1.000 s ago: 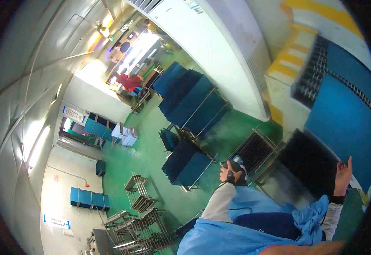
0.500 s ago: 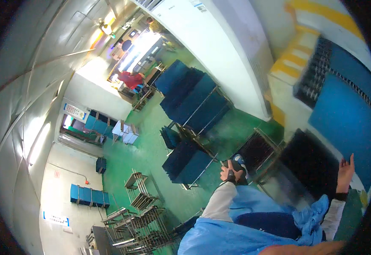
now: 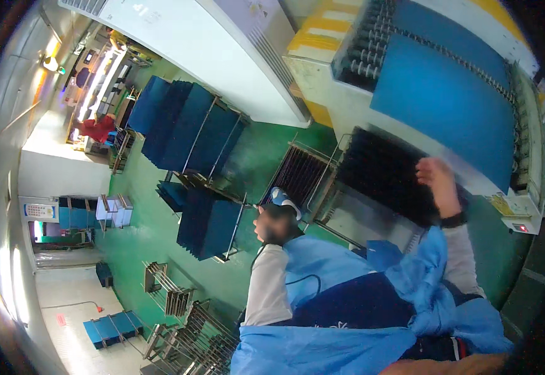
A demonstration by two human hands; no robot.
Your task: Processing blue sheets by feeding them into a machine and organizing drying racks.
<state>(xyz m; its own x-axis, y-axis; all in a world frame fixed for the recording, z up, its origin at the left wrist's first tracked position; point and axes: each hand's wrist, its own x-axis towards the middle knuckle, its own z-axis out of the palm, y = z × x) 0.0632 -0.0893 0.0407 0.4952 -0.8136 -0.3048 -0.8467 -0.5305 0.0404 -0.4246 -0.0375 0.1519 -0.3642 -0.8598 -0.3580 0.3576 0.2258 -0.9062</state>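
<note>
My right hand point(image 3: 438, 182) is raised over a rack of dark upright panels point(image 3: 379, 169), its fingers loosely bent and slightly blurred. I see nothing in it, and it is apart from the large blue panel point(image 3: 444, 103). That flat panel lies on the roller bed of a pale machine point(image 3: 322, 78), alongside rows of ring-like rollers point(image 3: 366, 53). My left hand point(image 3: 275, 226) hangs lower, near a blue-and-white shoe point(image 3: 285, 199). Blur and a dark shape around it hide whether its fingers hold anything. A thin black cord point(image 3: 307, 277) runs below that arm.
Wheeled racks with dark blue panels point(image 3: 185, 122) and a smaller panel rack point(image 3: 207, 222) stand on the green floor. A slatted rack point(image 3: 294, 172) stands beside my feet. Metal frames point(image 3: 191, 331) are piled lower left. A person in red point(image 3: 97, 128) sits far off.
My right hand has left the blue panel's edge and drawn back over the dark rack. The view has turned rightward, showing more of the machine. My left hand stays low.
</note>
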